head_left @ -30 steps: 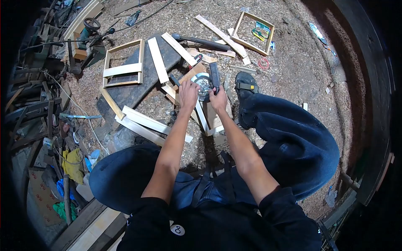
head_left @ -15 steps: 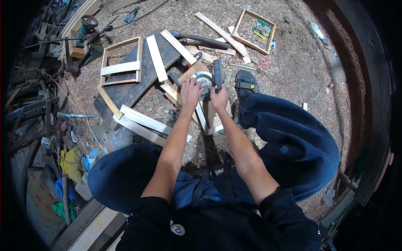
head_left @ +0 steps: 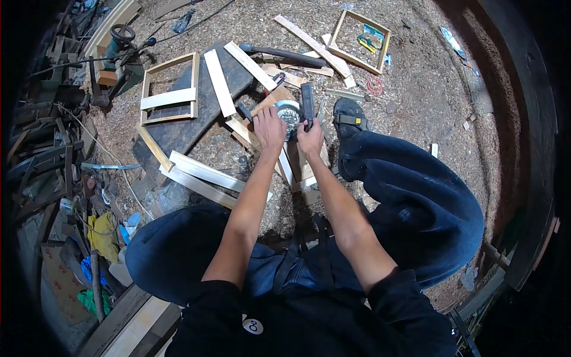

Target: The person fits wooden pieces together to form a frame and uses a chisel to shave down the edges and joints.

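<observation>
**Holding a dark tool beside a metal dish**

Crouching over a sawdust-covered floor [head_left: 416, 101], the person works with both hands close together. The right hand [head_left: 310, 140] has its grip wrapped around a dark tool [head_left: 307, 102], held just right of a shiny metal dish [head_left: 288, 111]. The left hand [head_left: 267, 128] rests at the dish's left edge; whether its grip holds anything cannot be told. Wooden frames [head_left: 168, 89] lie nearby.

Bright centre, dark vignetted corners, fisheye warp; edges perhaps soft.
</observation>
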Available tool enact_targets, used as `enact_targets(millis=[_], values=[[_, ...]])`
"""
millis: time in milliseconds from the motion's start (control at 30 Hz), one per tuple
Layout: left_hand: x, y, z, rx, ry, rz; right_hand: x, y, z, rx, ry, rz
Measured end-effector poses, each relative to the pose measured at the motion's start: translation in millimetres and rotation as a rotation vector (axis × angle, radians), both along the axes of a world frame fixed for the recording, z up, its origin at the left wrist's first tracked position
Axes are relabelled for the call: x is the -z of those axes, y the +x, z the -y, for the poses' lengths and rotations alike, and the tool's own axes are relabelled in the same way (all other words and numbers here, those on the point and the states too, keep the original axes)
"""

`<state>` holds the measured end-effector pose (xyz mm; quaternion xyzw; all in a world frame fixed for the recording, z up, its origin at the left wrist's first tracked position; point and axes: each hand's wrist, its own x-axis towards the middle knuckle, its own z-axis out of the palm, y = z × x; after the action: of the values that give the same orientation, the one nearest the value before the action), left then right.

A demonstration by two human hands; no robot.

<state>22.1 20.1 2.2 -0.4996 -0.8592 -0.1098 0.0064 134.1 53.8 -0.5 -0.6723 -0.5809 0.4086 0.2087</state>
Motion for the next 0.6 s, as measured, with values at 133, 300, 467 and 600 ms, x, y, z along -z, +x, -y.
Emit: enact_targets(millis=[133,300,467,600], values=[[2.4,1.3,-0.5,0.194,0.1,0.101,-2.9,-0.3,-0.7,-0.029,-0.03,-0.006],[6.6,4.7,5.0,0.204,0.002,0.11,-7.8,-0.7,1.3,0.001,0.029,0.025],[8.2,-6.5,8.7,0.17,0.048,0.045,-0.1,-0.8,0.0,-0.01,-0.011,-0.011],[4.5,-4.4,6.4,0.13,0.077,0.054,-2.3,0.5,-1.2,-0.029,-0.042,0.014]])
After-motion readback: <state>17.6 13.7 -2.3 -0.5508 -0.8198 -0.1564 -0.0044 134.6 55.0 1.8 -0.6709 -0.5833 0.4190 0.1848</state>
